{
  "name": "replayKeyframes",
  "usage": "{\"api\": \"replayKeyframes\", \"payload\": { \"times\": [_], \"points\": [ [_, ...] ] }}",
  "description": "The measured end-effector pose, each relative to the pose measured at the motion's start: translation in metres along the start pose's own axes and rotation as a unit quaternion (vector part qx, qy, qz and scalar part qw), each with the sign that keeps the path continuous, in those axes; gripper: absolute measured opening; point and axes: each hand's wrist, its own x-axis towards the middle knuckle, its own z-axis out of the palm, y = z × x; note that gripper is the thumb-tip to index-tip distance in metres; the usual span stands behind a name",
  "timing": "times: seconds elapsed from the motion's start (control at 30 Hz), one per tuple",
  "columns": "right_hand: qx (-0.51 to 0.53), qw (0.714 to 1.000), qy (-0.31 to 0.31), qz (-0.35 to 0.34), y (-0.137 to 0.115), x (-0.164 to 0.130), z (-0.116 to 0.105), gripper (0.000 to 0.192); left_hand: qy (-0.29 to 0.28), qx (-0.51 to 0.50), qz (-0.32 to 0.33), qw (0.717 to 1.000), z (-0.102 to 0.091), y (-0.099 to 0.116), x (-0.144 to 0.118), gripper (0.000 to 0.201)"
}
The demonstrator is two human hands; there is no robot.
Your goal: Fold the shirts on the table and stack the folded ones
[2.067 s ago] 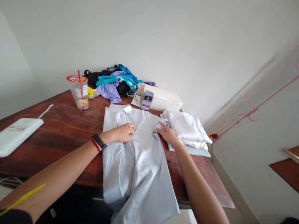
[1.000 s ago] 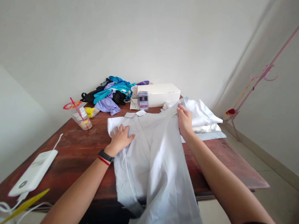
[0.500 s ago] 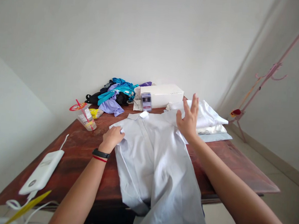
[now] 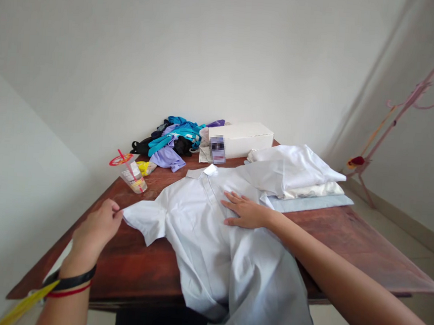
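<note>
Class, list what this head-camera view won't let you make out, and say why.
In the head view:
Pale shirt: lower end cut off by the bottom edge.
White object: mostly hidden behind the left hand and wrist.
Patch by the white box: pixelated, unreadable.
Pink stand: top cut off by the right edge.

Head view, forward and downward

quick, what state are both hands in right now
Left hand: closed, pinching the edge of a sleeve.
Right hand: open, palm down on the shirt.
</note>
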Motion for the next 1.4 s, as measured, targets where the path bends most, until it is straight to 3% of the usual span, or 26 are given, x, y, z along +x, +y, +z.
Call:
{"api": "replayKeyframes", "payload": {
  "times": [0.07, 0.1, 0.13, 0.17, 0.23, 0.27, 0.33, 0.4, 0.5, 0.63, 0.8, 0.97, 1.07, 1.13, 1.23, 1.33, 1.4],
  "points": [
    [0.007, 1.000, -0.021, 0.014, 0.001, 0.001, 0.002, 0.091, 0.075, -0.020, 0.040, 0.996, 0.004, 0.016, -0.022, 0.035],
    [0.004, 0.999, -0.026, 0.018, 0.001, 0.001, 0.002, 0.092, 0.082, -0.051, 0.089, 0.991, 0.006, 0.030, -0.038, 0.038],
    [0.001, 0.999, -0.030, 0.020, 0.001, 0.001, 0.002, 0.092, 0.050, -0.088, 0.146, 0.984, 0.008, 0.045, -0.057, 0.037],
    [-0.001, 0.999, -0.033, 0.020, 0.001, 0.001, 0.001, 0.092, -0.028, -0.121, 0.216, 0.968, 0.010, 0.060, -0.076, 0.033],
    [0.001, 0.999, -0.037, 0.015, 0.003, 0.002, 0.001, 0.092, -0.177, -0.156, 0.373, 0.897, 0.015, 0.086, -0.116, 0.033],
    [0.004, 0.999, -0.039, 0.012, 0.004, 0.002, 0.001, 0.091, -0.224, -0.154, 0.427, 0.862, 0.018, 0.095, -0.133, 0.041],
    [0.010, 0.999, -0.037, 0.011, 0.008, 0.004, 0.001, 0.092, -0.243, -0.149, 0.484, 0.827, 0.028, 0.105, -0.158, 0.057],
    [0.013, 1.000, -0.026, 0.011, 0.014, 0.007, 0.003, 0.091, -0.216, -0.144, 0.487, 0.834, 0.041, 0.105, -0.170, 0.056],
    [0.012, 1.000, 0.007, 0.015, 0.025, 0.013, 0.006, 0.089, -0.145, -0.148, 0.462, 0.862, 0.059, 0.097, -0.169, 0.034],
    [0.025, 0.998, 0.061, 0.019, 0.035, 0.020, 0.008, 0.083, -0.086, -0.154, 0.491, 0.853, 0.071, 0.085, -0.163, 0.020],
    [0.016, 0.996, 0.076, 0.034, 0.044, 0.022, 0.006, 0.083, -0.048, -0.178, 0.478, 0.858, 0.053, 0.059, -0.156, 0.017],
    [-0.001, 0.996, 0.081, 0.049, 0.055, 0.023, 0.002, 0.086, -0.040, -0.170, 0.391, 0.904, 0.028, 0.003, -0.131, 0.018],
    [0.007, 0.994, 0.089, 0.057, 0.058, 0.025, 0.002, 0.085, -0.077, -0.116, 0.322, 0.937, 0.026, -0.029, -0.119, 0.015],
    [0.011, 0.994, 0.091, 0.062, 0.058, 0.025, 0.002, 0.083, -0.117, -0.096, 0.282, 0.948, 0.025, -0.036, -0.118, 0.016],
    [-0.001, 0.993, 0.091, 0.070, 0.055, 0.026, 0.004, 0.081, -0.132, -0.128, 0.256, 0.949, 0.018, -0.018, -0.123, 0.020],
    [-0.026, 0.994, 0.080, 0.075, 0.052, 0.025, 0.004, 0.081, -0.101, -0.203, 0.268, 0.936, 0.008, 0.030, -0.121, 0.025],
    [-0.036, 0.993, 0.073, 0.080, 0.050, 0.024, 0.003, 0.081, -0.094, -0.242, 0.316, 0.913, 0.009, 0.069, -0.108, 0.029]
  ]
}}
